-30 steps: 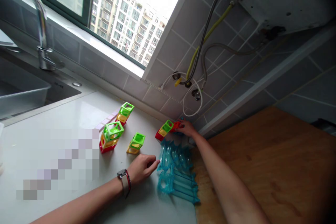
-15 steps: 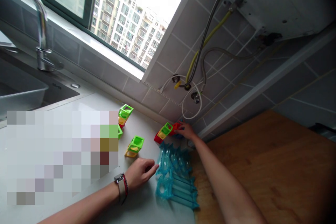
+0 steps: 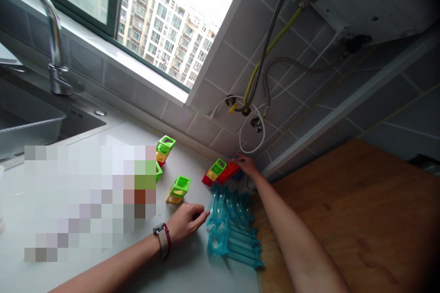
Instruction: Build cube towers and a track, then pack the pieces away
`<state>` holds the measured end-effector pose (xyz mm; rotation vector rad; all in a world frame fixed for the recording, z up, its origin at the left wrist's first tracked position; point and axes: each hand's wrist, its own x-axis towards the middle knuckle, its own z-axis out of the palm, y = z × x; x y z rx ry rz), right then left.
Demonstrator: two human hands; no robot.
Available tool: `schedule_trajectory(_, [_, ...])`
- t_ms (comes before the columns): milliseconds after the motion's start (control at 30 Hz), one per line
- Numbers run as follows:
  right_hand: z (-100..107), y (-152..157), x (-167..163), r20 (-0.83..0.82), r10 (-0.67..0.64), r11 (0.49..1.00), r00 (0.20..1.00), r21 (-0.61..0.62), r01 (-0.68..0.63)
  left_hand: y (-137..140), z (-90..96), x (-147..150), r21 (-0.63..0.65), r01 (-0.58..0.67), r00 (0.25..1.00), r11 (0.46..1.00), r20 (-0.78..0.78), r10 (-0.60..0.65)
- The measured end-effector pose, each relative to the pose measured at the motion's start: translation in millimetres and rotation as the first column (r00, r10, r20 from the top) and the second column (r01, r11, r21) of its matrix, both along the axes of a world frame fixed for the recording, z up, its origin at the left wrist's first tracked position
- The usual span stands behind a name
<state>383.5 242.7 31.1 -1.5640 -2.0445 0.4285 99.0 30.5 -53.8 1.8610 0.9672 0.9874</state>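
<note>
Near the wall, my right hand has its fingers closed on the upper end of a red plastic piece. A block stack of green, yellow and red stands against that piece. My left hand is curled, its fingertips at the left edge of a see-through blue plastic piece with a wavy top; what they pinch, if anything, is hidden. Below lies a ribbed blue plastic piece with a round hole at one end. A green-and-yellow block stack stands just above my left hand.
Another block stack stands farther back, beside a green block. A blurred patch covers the left of the white counter. A sink with a tap is at far left; a wooden board lies right. A white cable hangs from the wall.
My right hand has shifted slightly up and right, and more of the red piece shows beside the block stack. My left hand stays at the blue piece.
</note>
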Motion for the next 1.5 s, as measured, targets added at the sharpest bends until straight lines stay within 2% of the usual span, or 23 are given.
schedule_trajectory(200, [5.3, -4.6, -3.9, -0.002, -0.035, 0.998, 0.999, 0.046, 0.035, -0.1, -2.2, 1.8, 0.008, 0.020, 1.000, 1.000, 0.005, -0.020])
schedule_trajectory(367, [18.7, -22.1, -4.3, -0.051, -0.160, 0.974, 0.986, 0.157, 0.166, -0.8, -1.3, 2.3, 0.024, 0.010, 1.000, 1.000, 0.014, -0.011])
schedule_trajectory(467, [28.2, -44.9, -4.3, -0.127, -0.273, 0.922, 0.953, 0.248, 0.298, -0.6, -0.2, 2.1, 0.039, 0.000, 1.000, 0.999, 0.018, -0.001])
schedule_trajectory(567, [36.6, -77.0, -6.9, -0.222, -0.349, 0.848, 0.910, 0.337, 0.408, -0.4, 1.7, 1.2, 0.061, -0.011, 1.000, 0.998, 0.030, 0.009])
schedule_trajectory(700, [48.1, -127.1, -18.9, -0.325, -0.365, 0.757, 0.872, 0.441, 0.481, -2.6, 6.6, -1.3, 0.097, -0.049, 0.997, 0.994, 0.057, 0.043])
schedule_trajectory(800, [57.4, -167.7, -38.6, -0.362, -0.321, 0.719, 0.875, 0.508, 0.474, -7.5, 11.9, -2.7, 0.174, -0.114, 0.991, 0.978, 0.091, 0.099])
schedule_trajectory(867, [61.6, -195.7, -57.8, -0.342, -0.253, 0.749, 0.905, 0.523, 0.407, -11.9, 16.0, -2.9, 0.299, -0.175, 0.981, 0.938, 0.132, 0.140])
schedule_trajectory(900, [62.6, -209.2, -68.7, -0.317, -0.201, 0.785, 0.927, 0.514, 0.346, -14.1, 18.3, -2.9, 0.368, -0.197, 0.977, 0.909, 0.150, 0.151])
schedule_trajectory(967, [62.2, -232.5, -90.4, -0.236, -0.034, 0.882, 0.971, 0.450, 0.140, -18.1, 23.2, -3.2, 0.465, -0.215, 0.974, 0.859, 0.166, 0.155])
schedule_trajectory(1000, [61.3, -241.1, -100.0, -0.202, 0.040, 0.908, 0.979, 0.417, 0.048, -19.5, 25.7, -3.8, 0.478, -0.220, 0.973, 0.850, 0.165, 0.159])
schedule_trajectory(1067, [60.1, -249.7, -113.7, -0.174, 0.134, 0.928, 0.976, 0.368, -0.061, -20.8, 30.4, -5.8, 0.434, -0.218, 0.974, 0.874, 0.150, 0.169])
schedule_trajectory(1167, [63.2, -239.4, -116.0, -0.269, 0.166, 0.958, 0.949, 0.271, -0.091, -19.4, 35.1, -9.4, 0.259, -0.179, 0.977, 0.949, 0.164, 0.140])
schedule_trajectory(1267, [72.4, -206.6, -102.6, -0.316, 0.135, 0.967, 0.939, 0.247, -0.056, -17.9, 34.7, -9.7, 0.145, -0.109, 0.973, 0.983, 0.217, 0.076])
schedule_trajectory(1400, [83.2, -147.6, -88.6, -0.216, 0.070, 0.931, 0.974, 0.366, 0.015, -19.9, 29.4, -4.6, 0.148, -0.036, 0.991, 0.988, 0.132, 0.016])
schedule_trajectory(1500, [81.8, -107.9, -91.2, -0.105, 0.125, 0.939, 0.987, 0.333, -0.083, -20.8, 27.1, -2.4, 0.156, -0.002, 0.996, 0.988, 0.085, -0.011])
